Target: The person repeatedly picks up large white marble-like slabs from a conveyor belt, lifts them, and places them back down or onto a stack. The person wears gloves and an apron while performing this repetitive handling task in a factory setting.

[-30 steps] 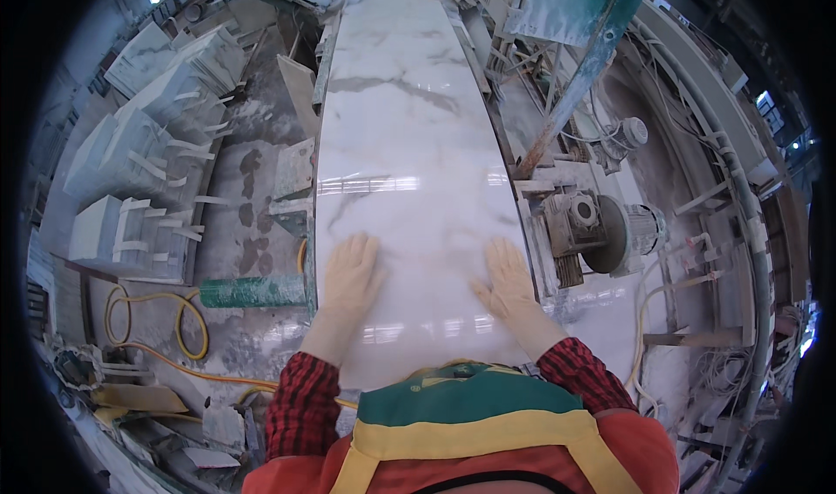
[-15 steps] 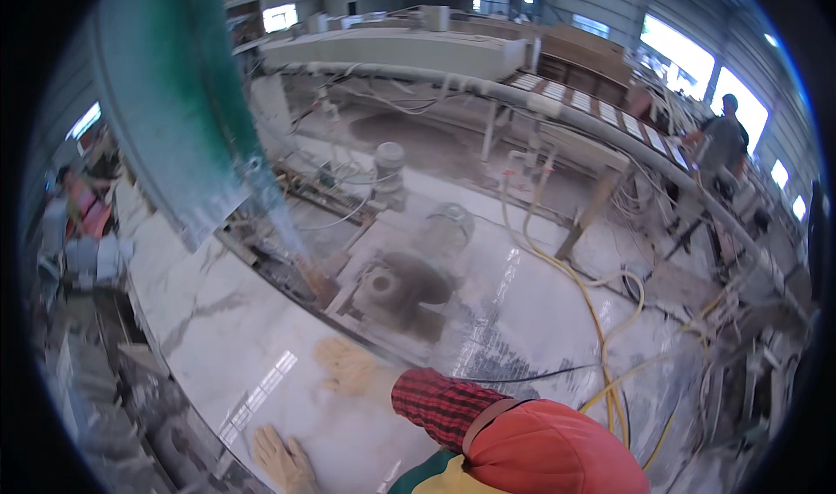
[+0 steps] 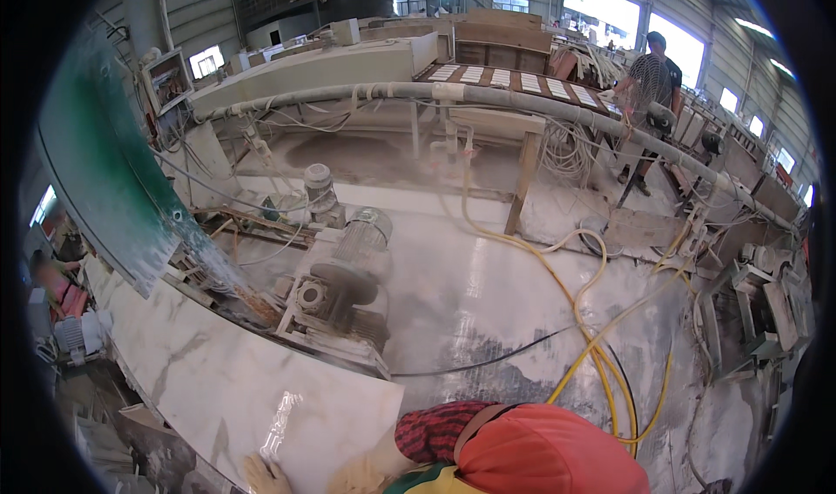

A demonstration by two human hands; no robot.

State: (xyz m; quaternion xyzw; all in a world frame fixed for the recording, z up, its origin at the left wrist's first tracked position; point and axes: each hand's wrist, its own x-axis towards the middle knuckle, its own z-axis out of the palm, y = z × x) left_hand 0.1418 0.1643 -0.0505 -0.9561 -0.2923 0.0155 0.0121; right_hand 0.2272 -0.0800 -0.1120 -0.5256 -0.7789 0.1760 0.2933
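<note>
A large white marble slab [image 3: 235, 381] with grey veins lies in front of me, running from the lower middle to the far left. My left hand [image 3: 266, 475], in a cream glove, rests flat on it near the lower edge of the picture, fingers apart. Beside it, my right hand [image 3: 357, 474], also gloved, lies on the slab near its right end; its fingers are partly cut off. A plaid cuff and a red oversleeve [image 3: 544, 450] cover my right arm. Neither hand holds anything that I can see.
Beyond the slab's edge stands a dusty motor unit [image 3: 335, 285] with a wheel. A green-and-white panel [image 3: 109, 172] hangs at left. Yellow hoses [image 3: 579, 320] cross the wet floor at right. A person [image 3: 653, 94] stands at the far right, another [image 3: 61, 285] at far left.
The view has tilted up and turned right. My right hand has drawn back from the slab's far edge toward me. My left hand stays on the slab.
</note>
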